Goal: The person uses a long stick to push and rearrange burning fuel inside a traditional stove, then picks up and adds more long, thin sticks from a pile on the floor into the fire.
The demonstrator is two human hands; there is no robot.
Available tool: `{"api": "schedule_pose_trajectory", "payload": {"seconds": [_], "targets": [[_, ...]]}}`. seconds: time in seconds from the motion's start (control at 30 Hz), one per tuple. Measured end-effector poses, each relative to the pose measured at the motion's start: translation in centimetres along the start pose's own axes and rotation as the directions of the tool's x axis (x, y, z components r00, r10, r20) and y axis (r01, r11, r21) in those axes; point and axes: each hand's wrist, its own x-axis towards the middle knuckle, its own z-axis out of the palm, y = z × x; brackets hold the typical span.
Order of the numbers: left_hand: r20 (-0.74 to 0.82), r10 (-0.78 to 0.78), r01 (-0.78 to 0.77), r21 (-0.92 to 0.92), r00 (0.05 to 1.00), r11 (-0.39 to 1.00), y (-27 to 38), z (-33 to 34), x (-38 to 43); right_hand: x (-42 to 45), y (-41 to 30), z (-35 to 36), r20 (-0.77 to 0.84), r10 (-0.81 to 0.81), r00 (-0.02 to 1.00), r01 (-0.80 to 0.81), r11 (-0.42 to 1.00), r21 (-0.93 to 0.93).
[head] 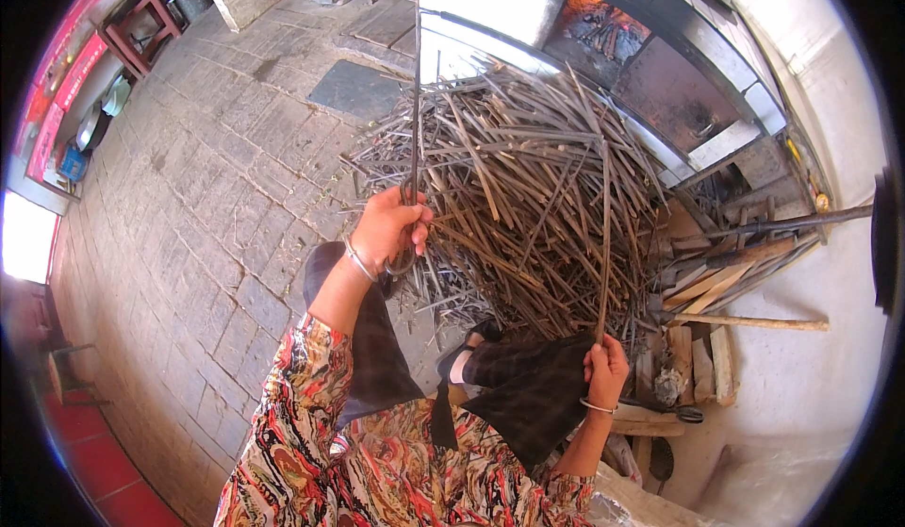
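Note:
My left hand (396,226) is closed around the looped handle of long iron fire tongs (416,124), which point up and away from me past the picture's top. In my right hand (606,375), beside my knee, is the near end of a long thin stick (605,244); its far part lies over the heap. A large pile of dry sticks (523,209) fills the floor in front of me. Beyond it, a fire (604,21) burns over ash and charred sticks in the square mouth of a white stove (488,4). The tips of the tongs are out of view.
Split firewood (700,364) and wooden-handled tools (749,322) lie by the wall at right. A soot-marked metal plate (675,99) is beside the fire opening. A dark flat slab (357,90) lies on the paving left of the pile. A reddish wooden stool (145,32) stands at upper left.

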Motion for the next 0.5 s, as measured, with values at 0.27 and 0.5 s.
{"api": "schedule_pose_trajectory", "payload": {"seconds": [0.27,0.5], "targets": [[-0.087,0.054,-0.033,0.219,0.995,0.975,0.3,0.2,1.2,0.0,0.3,-0.1,0.000,-0.018,1.000,0.018,1.000,0.014],[-0.046,0.058,-0.050,0.144,0.997,0.988,0.5,0.0,1.2,-0.1,0.0,-0.2,-0.012,-0.018,1.000,0.018,0.999,-0.036]]}}
